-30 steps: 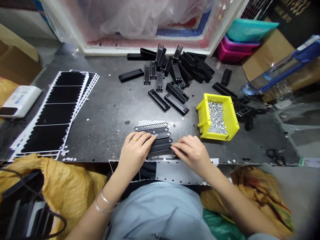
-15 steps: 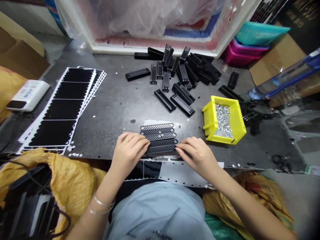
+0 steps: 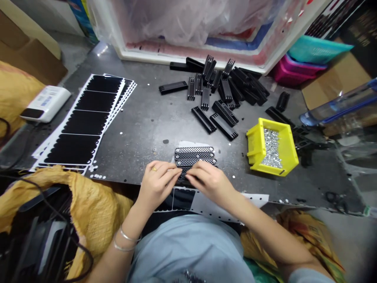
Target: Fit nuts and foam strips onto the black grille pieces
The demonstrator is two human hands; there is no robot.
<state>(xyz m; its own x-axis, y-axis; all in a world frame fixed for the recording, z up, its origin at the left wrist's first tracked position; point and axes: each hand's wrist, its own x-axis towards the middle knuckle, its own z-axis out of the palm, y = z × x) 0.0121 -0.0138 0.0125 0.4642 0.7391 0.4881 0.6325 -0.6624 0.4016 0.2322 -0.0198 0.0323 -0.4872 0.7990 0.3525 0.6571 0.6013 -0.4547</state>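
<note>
Several black plastic strips with a crosshatched face (image 3: 194, 150) lie side by side in a row at the table's front edge. Small silvery pieces show at holes in some of them. My left hand (image 3: 159, 181) is at the left end of the nearest strips, thumb and fingertips pinched together. Just right of it, my right hand (image 3: 210, 181) reaches over these strips, also in a pinch, and covers much of them. Whatever sits between the fingertips of either hand is too small or hidden to make out.
A yellow bin (image 3: 287, 157) of small silvery metal pieces (image 3: 271, 147) stands to the right. Loose black plastic parts (image 3: 225, 88) are heaped behind. Black-and-white sheets (image 3: 84, 118) and a white device (image 3: 47, 103) lie left. A yellow sack (image 3: 97, 208) stands front left.
My right hand has moved left from the right end of the row to over the nearest strips, close to my left hand. The whole view has shifted slightly.
</note>
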